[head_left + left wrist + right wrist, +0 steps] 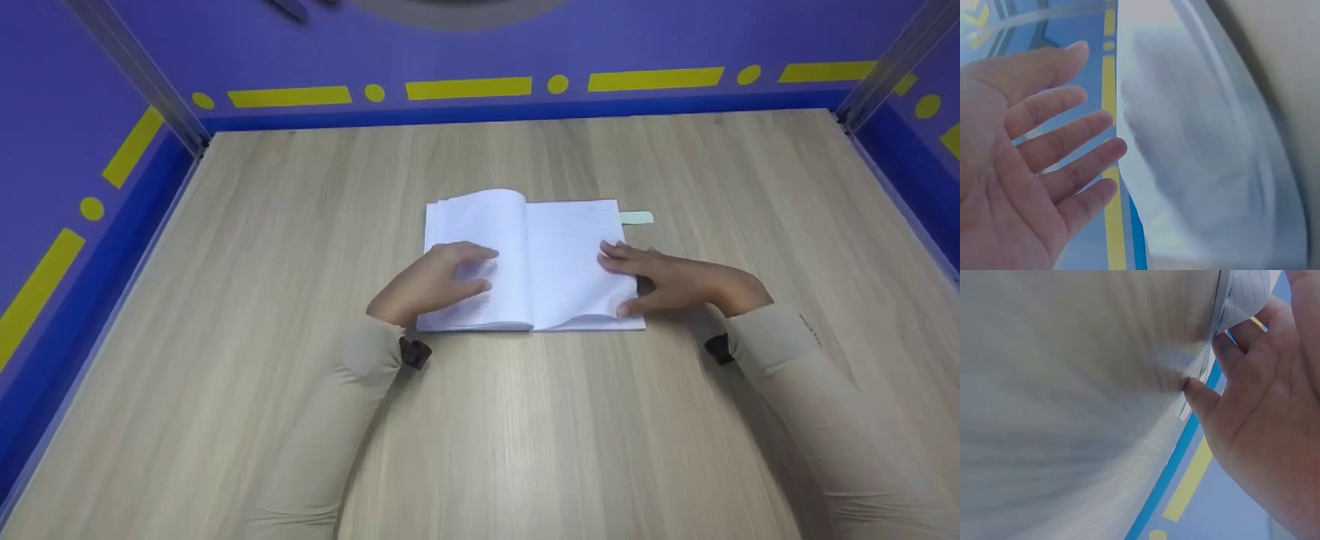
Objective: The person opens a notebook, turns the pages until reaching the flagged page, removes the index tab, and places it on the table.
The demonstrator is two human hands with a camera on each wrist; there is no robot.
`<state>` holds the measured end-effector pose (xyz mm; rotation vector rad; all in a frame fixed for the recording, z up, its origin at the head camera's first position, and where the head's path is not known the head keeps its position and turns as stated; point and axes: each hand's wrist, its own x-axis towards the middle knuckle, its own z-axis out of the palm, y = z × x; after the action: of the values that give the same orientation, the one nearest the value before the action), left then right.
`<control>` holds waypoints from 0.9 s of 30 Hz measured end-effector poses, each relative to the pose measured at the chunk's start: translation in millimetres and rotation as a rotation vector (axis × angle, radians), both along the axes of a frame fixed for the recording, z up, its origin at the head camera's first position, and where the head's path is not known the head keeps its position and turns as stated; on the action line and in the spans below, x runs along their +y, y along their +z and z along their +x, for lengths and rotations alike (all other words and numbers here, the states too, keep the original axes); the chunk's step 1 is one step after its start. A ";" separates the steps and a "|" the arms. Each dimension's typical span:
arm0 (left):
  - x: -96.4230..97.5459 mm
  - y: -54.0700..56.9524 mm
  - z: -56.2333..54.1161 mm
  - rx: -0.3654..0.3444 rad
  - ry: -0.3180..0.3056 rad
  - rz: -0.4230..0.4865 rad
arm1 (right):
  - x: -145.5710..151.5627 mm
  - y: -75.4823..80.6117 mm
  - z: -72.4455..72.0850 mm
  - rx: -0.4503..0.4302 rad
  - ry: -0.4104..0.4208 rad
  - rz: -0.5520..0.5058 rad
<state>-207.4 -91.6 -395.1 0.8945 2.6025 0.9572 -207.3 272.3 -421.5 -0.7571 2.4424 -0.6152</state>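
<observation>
An open notebook [574,247] with white lined pages lies on the wooden table. Its left-hand pages [480,217] bulge up near the spine. Over them is my left hand [439,281], thumb and fingers apart and holding nothing; the left wrist view shows its palm [1022,163] facing the white page [1196,140]. My right hand [664,277] rests at the right page's outer edge, fingers spread on the paper. In the right wrist view, a lined page [1249,295] curls up beside the right hand [1258,399], and one fingertip touches the tabletop.
A pale green tab [637,217] sticks out from the notebook's right side. Blue-purple walls [465,56] with yellow dashes and dots border the wooden table [300,195] at the back and both sides. A grey round shape [457,13] shows at the top.
</observation>
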 end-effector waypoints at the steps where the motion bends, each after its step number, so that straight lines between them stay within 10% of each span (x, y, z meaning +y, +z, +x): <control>1: 5.1 0.9 0.8 0.015 -0.012 0.000 | 0.0 0.0 0.1 -0.001 -0.001 -0.001; 27: 103.2 -4.0 18.8 0.078 -0.236 -0.171 | -2.1 0.0 0.2 0.026 -0.013 0.012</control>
<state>-188.6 11.6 -399.2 1.1802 2.5208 0.6400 -207.1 270.2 -421.6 -0.7494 2.4746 -0.5985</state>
